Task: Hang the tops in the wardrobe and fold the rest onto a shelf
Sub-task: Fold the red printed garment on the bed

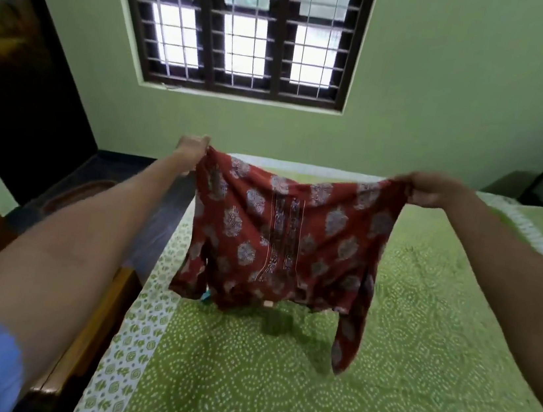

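You stand at the bed (pixel 379 375), covered with a green dotted sheet, and you hold the red printed top (pixel 279 238) spread in the air above it, under the barred window (pixel 242 25). Your left hand (pixel 191 152) pinches one upper corner of the cloth and your right hand (pixel 432 190) grips the other, arms stretched wide, so the garment hangs open and its lower hem is near the sheet — whether it touches, I cannot tell. It seems you are shaking it out or checking it, the step before hanging. As it is a top, the next move probably calls for a hanger and the wardrobe, and neither shows here. A small blue thing (pixel 205 296) peeks from behind the hem — too hidden to name. The dark doorway (pixel 22 69) at the left is blurred.
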### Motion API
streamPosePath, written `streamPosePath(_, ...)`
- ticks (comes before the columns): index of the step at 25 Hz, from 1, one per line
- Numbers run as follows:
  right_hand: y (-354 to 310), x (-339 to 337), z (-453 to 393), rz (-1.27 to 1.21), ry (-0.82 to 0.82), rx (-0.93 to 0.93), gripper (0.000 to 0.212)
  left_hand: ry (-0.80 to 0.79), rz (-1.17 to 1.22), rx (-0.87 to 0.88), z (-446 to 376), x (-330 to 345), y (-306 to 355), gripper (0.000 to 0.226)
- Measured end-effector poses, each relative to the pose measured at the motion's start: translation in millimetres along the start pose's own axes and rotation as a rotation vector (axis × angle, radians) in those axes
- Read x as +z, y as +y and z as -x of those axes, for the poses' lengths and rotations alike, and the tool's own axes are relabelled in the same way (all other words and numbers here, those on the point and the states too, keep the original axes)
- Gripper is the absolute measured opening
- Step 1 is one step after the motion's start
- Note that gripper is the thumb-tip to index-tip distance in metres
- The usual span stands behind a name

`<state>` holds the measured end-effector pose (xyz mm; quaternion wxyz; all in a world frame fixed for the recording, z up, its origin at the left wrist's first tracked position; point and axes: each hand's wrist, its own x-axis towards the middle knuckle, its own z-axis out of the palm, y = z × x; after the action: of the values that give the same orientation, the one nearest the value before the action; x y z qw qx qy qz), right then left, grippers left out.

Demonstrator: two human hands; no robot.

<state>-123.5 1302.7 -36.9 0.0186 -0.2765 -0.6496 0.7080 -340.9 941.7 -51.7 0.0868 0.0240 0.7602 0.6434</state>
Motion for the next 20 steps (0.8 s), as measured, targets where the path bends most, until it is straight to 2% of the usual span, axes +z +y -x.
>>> streamPosePath(2,-10.7,-6.5,8.5,-0.073,-0.021,-0.083,0.006,-0.026,0.179,0.003,0.2,-3.6,8.2,0.034)
streamPosePath(3,-11.1,-10.2,8.0,-0.097,-0.016,-0.122,0.014,-0.065,0.244,-0.004,1.6,-6.0,11.4,0.030)
streamPosePath(5,-10.3,-14.0,9.2,-0.029,0.059,-0.109,0.008,-0.160,0.192,0.021,-2.1,-8.7,12.8,0.020)
streamPosePath(6,-9.3,-17.8,7.7,0.013,0.101,-0.100,0.030,-0.160,0.163,0.038,-4.5,-10.3,12.8,0.017)
streamPosePath(7,-9.0,-22.3,0.5,-0.005,0.135,-0.101,0.043,-0.151,0.168,0.046,-5.8,-11.9,14.4,0.015)
streamPosePath(8,-13.1,-22.3,3.9,-0.053,0.170,-0.108,0.042,-0.151,0.209,0.044,-5.3,-13.8,16.6,0.012)
streamPosePath(10,-23.8,-21.8,10.4,-0.119,0.192,-0.127,0.024,-0.181,0.252,0.074,-1.7,-14.1,24.1,0.011)
streamPosePath(12,-31.0,-20.7,18.4,-0.071,0.187,-0.151,0.014,-0.143,0.173,0.117,-1.8,-12.0,29.8,0.014)
streamPosePath(13,-31.9,-24.2,17.5,-0.025,0.178,-0.193,0.016,-0.094,0.101,0.143,-4.2,-11.8,30.5,0.017)
streamPosePath(14,-32.5,-27.4,19.3,0.079,0.193,-0.244,0.030,-0.042,0.029,0.165,-6.3,-13.4,31.8,0.022)
streamPosePath(15,-33.2,-30.2,20.5,0.290,0.201,-0.308,0.042,-0.003,-0.018,0.175,-7.3,-15.9,32.9,0.029)
streamPosePath(16,-34.9,-29.4,26.5,0.584,0.199,-0.358,0.042,-0.011,-0.024,0.181,-9.8,-19.2,33.3,0.035)
streamPosePath(17,-35.3,-31.0,28.2,0.863,0.200,-0.415,0.033,-0.052,0.017,0.189,-10.0,-22.9,34.7,0.037)
streamPosePath(18,-37.7,-31.7,32.5,1.022,0.229,-0.456,0.021,-0.124,0.080,0.188,-12.5,-26.8,34.9,0.034)
streamPosePath(19,-40.7,-34.8,36.3,1.042,0.222,-0.477,0.014,-0.219,0.146,0.160,-13.3,-32.0,37.3,0.027)
streamPosePath(20,-42.7,-37.2,41.0,0.951,0.190,-0.460,0.010,-0.320,0.206,0.121,-14.1,-37.9,38.8,0.020)
